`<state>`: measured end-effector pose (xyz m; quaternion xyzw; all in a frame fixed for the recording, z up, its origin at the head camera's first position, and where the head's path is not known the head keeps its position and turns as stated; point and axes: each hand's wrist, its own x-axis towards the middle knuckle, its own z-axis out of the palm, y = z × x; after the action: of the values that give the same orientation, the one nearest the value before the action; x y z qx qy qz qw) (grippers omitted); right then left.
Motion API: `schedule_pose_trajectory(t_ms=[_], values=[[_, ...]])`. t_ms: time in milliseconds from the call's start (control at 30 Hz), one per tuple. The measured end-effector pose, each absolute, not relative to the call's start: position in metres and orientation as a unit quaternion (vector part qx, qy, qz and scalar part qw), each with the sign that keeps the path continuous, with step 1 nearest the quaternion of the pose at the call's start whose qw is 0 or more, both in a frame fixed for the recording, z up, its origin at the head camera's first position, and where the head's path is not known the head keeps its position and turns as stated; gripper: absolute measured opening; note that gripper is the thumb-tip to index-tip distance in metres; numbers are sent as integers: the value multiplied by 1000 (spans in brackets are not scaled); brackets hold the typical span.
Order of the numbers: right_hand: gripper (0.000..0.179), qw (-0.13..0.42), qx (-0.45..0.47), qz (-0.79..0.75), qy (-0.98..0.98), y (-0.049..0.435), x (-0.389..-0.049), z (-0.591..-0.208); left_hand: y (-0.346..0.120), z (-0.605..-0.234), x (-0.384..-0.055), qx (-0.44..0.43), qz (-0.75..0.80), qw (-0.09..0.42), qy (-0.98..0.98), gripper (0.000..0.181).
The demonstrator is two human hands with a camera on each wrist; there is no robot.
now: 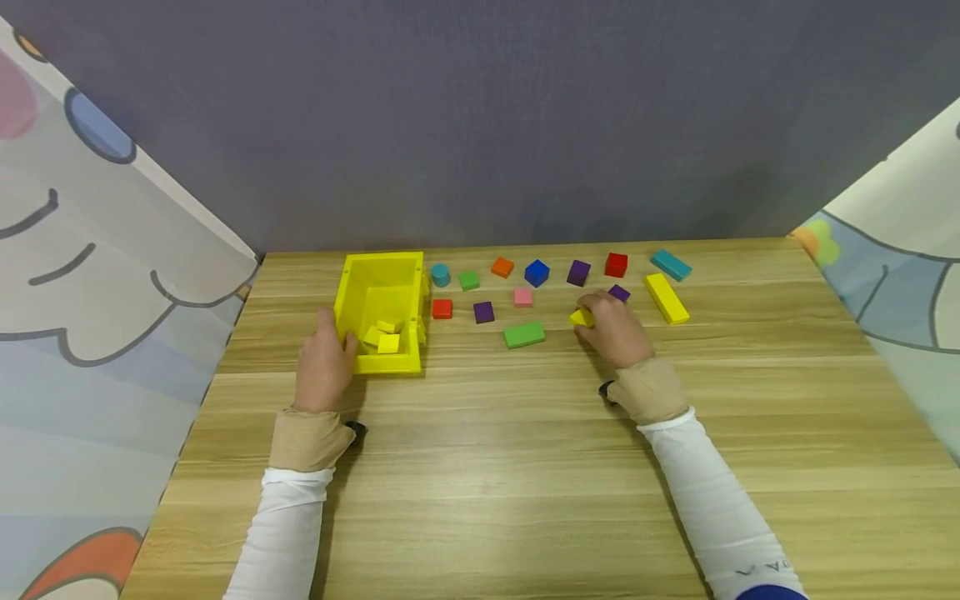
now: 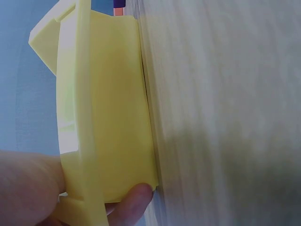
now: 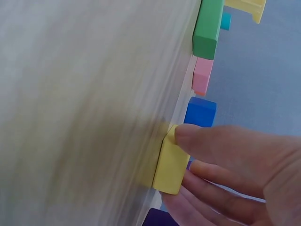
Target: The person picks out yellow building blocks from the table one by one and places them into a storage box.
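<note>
At the left of the table, a yellow plastic box (image 1: 417,364) holds several small yellow blocks (image 1: 388,343) in its near end. My left hand (image 1: 322,367) grips the box at its near left side, thumb over the rim; in the left wrist view, fingers (image 2: 134,205) curl around the box's corner. Right of the middle, my right hand (image 1: 618,333) pinches a small yellow block (image 3: 170,162) between thumb and fingers. That block seems to rest on the tabletop and is partly covered by the hand in the head view. A purple block (image 1: 618,293) lies just beyond the knuckles.
Loose coloured blocks lie along the back of the wooden table (image 1: 480,467), among them a long yellow block (image 1: 667,299), a green block (image 1: 524,335) and a blue cube (image 1: 537,272). Behind them rises a grey panel (image 1: 495,125). Patterned walls flank both sides.
</note>
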<state>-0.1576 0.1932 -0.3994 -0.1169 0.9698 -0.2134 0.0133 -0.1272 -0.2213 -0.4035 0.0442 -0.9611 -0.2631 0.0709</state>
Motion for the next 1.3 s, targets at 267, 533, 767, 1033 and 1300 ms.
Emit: schedule_pose_trajectory(t_ms=[267,533,767,1033,1300], values=[[36,-2,-120,-225,967,192,-158,-399,-222,-405,-127,47,-263,76,-961,27],[35,-9,-125,-234,964,187,-156,-389,-223,-404,-127,49,-265,70,-961,28],[36,-25,-135,-243,960,176,-154,-379,-222,-404,-127,49,-265,66,-961,28],[35,-24,-144,-265,953,161,-155,-373,-222,-404,-127,50,-266,66,-960,28],[35,-27,-162,-286,944,149,-157,-369,-222,-403,-128,54,-268,59,-960,29]])
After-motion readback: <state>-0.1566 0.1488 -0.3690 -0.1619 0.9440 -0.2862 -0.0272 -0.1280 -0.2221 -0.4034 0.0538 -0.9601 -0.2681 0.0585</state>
